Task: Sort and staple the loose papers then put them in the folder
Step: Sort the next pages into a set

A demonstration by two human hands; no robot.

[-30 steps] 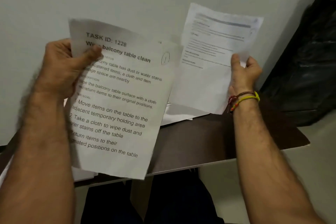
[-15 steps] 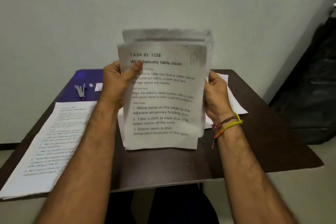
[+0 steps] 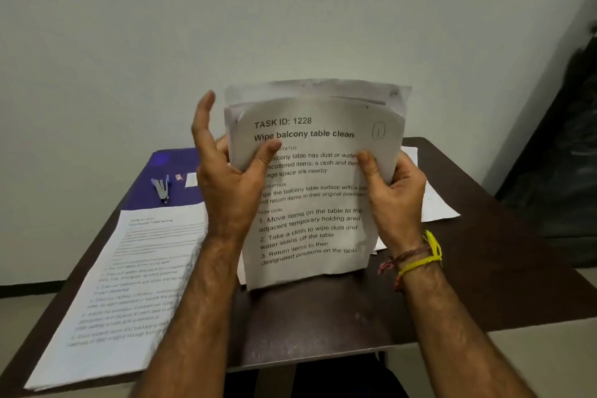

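Your left hand (image 3: 226,178) had loosened: thumb pressed on the paper stack (image 3: 310,191), fingers lifted straight. The two sheets, apart a second earlier, now stood merged upright on the table (image 3: 323,317). Your right hand (image 3: 394,194) gripped the stack's right edge; stapling appeared next.

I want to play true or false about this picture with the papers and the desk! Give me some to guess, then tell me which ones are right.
1. The held papers say "Wipe balcony table clean" on top. True.
2. Both hands hold those papers: left hand, right hand. True.
3. The stapler is in the right hand. False: it lies on the purple folder, far left on the table.
4. A yellow band is on the left wrist. False: it is on the right wrist.
5. More papers lie flat on the table's left side. True.
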